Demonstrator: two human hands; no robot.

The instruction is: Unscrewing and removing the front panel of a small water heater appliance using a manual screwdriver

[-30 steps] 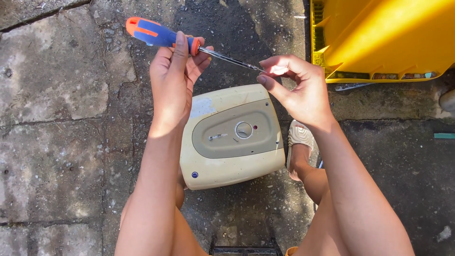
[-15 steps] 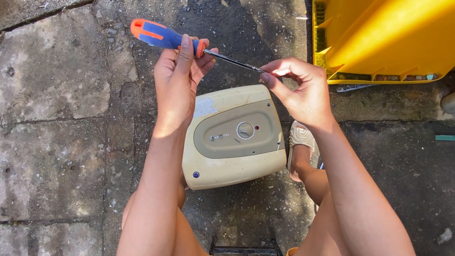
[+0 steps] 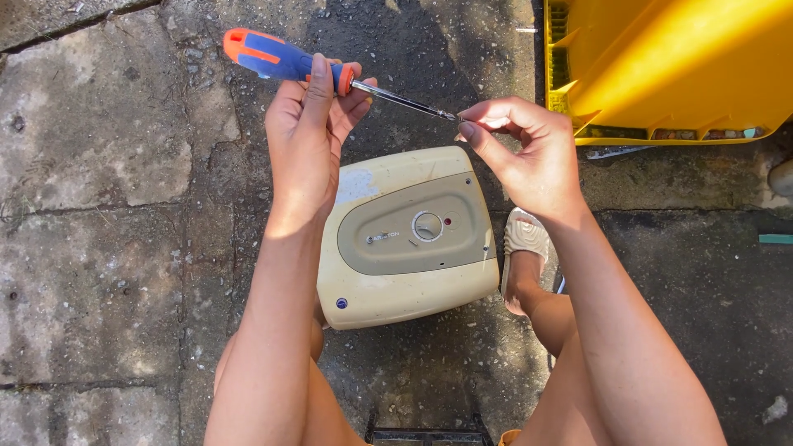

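My left hand (image 3: 310, 136) grips the blue and orange handle of a screwdriver (image 3: 285, 63), held level above the ground. Its thin metal shaft (image 3: 405, 101) runs to the right, where the fingers of my right hand (image 3: 524, 153) pinch its tip. Whether something small sits at the tip I cannot tell. Below both hands a cream-coloured box-shaped appliance (image 3: 409, 239) lies on the paving, with a grey oval front panel and a round dial (image 3: 427, 226).
A yellow plastic crate (image 3: 661, 66) stands at the upper right, in sunlight. My foot in a pale sandal (image 3: 524, 248) rests right of the appliance. Cracked stone paving (image 3: 107, 206) spreads to the left. A dark metal frame (image 3: 425, 434) shows at the bottom edge.
Both hands and the screwdriver stay almost in place; the right fingers have shifted slightly on the shaft's tip. The appliance has not moved.
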